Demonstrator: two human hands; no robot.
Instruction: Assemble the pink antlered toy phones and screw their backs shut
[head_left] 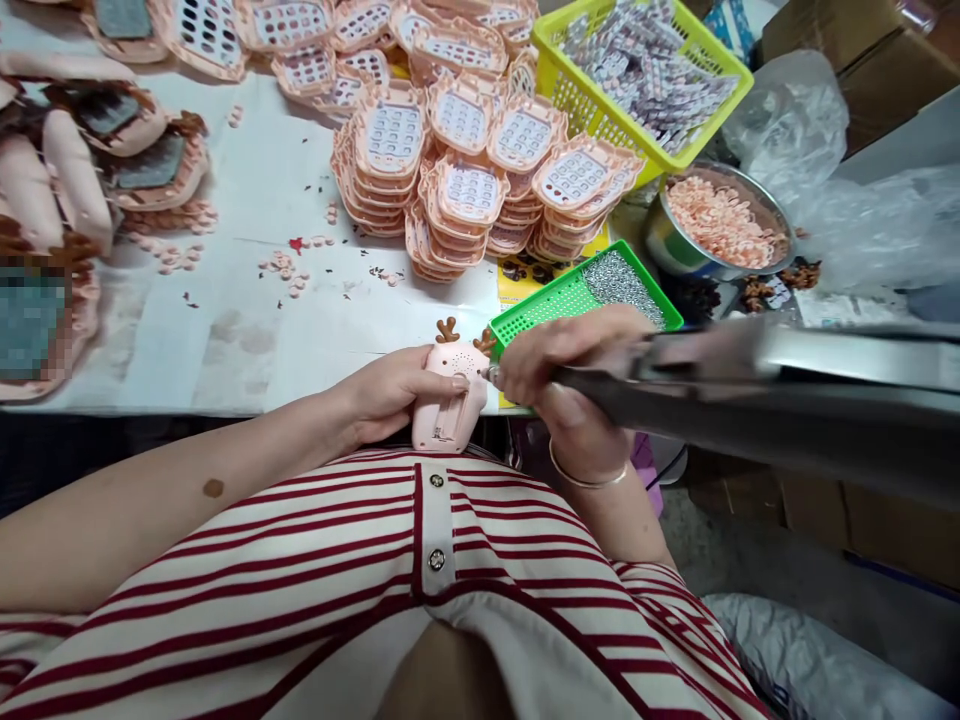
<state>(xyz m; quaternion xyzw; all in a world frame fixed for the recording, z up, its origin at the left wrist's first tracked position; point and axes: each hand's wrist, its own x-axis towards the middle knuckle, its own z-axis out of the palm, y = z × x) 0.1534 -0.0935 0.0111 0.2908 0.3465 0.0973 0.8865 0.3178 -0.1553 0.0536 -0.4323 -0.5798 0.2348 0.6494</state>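
Observation:
My left hand (390, 392) is closed around a pale pink toy phone (459, 385) with brown antlers, thumb across its back. The back shows small speaker holes, screw holes and an open battery slot. My right hand (574, 375) grips a power screwdriver (720, 385), its long dark and silver body blurred and reaching to the right. The driver's tip meets or nearly meets the toy's upper right edge; exact contact is hard to see. Just behind my right hand is a green basket (517, 318) holding many small silver screws (619, 283).
Stacked pink shells with keypads (394, 135) stand across the table's back. Partly assembled toys (154, 165) lie at left. Beyond the screws are a yellow basket (592, 130) of wrapped packets and a metal bowl (667, 235) of small pink parts. Cardboard boxes (832, 40) and clear plastic bags occupy the right.

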